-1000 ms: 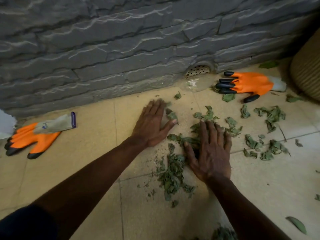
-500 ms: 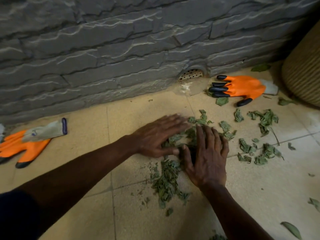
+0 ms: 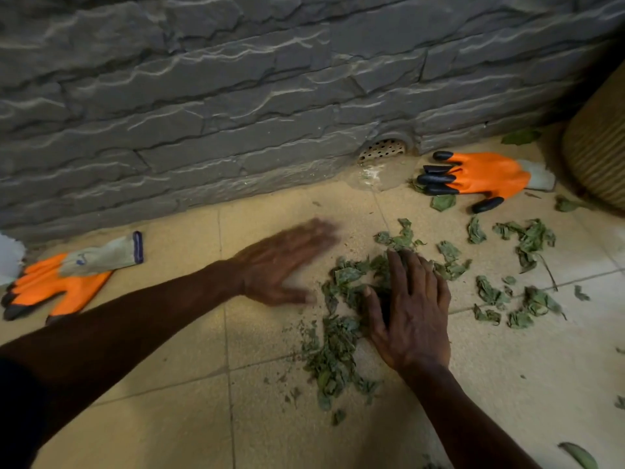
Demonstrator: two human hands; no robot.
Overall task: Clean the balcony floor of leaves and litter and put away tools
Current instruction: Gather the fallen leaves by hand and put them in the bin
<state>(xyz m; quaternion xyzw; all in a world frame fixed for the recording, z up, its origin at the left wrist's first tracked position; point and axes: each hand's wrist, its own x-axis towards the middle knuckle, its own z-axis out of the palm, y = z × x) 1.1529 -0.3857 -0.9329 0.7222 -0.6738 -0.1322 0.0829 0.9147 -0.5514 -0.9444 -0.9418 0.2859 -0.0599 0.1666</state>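
Green, crumpled dry leaves (image 3: 341, 353) lie heaped on the beige tiled floor (image 3: 169, 418), partly under the right hand (image 3: 412, 313). Its straight fingers (image 3: 402, 265) lie close together, flat on the heap, and more scraps are scattered beyond and to the right of them. The blurred left hand (image 3: 280, 265), fingers outstretched, is just left of the heap; whether it touches the leaves cannot be told.

Ahead of you runs a grey rough-stone wall (image 3: 236, 96). At its foot a perforated drain grate (image 3: 383, 150) sits recessed into the stone, with a wet, scummy patch (image 3: 375, 174) just before it. At your far right stands a tan ribbed pot (image 3: 598, 157), partly out of view.
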